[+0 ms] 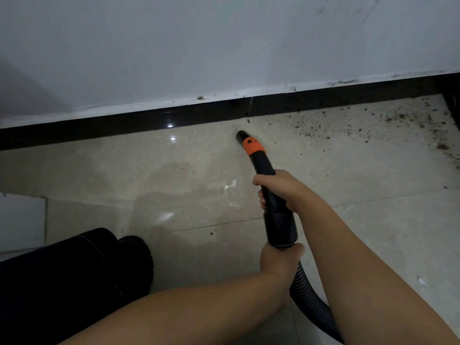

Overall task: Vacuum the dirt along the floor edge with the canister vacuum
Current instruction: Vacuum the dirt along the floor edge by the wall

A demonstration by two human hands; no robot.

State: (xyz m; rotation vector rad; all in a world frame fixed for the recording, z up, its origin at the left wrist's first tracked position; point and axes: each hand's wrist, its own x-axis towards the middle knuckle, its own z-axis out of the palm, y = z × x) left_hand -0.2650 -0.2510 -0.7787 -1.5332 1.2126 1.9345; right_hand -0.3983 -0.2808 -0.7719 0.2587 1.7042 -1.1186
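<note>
At about eight o'clock a dark trouser leg (62, 277) and shoe (135, 257) are resting on the pale tiled floor (124, 175). The stretch of floor from nine o'clock toward the centre is looking largely free of dirt.

Moving right, the left hand (280, 261) is gripping the ribbed hose (308, 302) right where it joins the black wand handle (278, 215), its fingers curled round it. Just above, the right hand (281, 190) is clamping the handle higher up, fingers wrapped round it, with the arm coming in from five o'clock.

The nozzle (241, 135), just beyond the orange collar (254, 145), is pointing toward twelve o'clock and sitting on or just above the floor, near the black skirting strip (124, 125) at the foot of the white wall (224, 46).

From one to three o'clock, brown dirt crumbs (373, 123) are lying scattered along the edge, thickest toward the far right corner. The canister itself is out of view.

The step in hand appears to be sweeping the nozzle along the skirting, roughly midway through. The next move probably calls for sliding the tip toward two o'clock, keeping it low and close to the strip.
</note>
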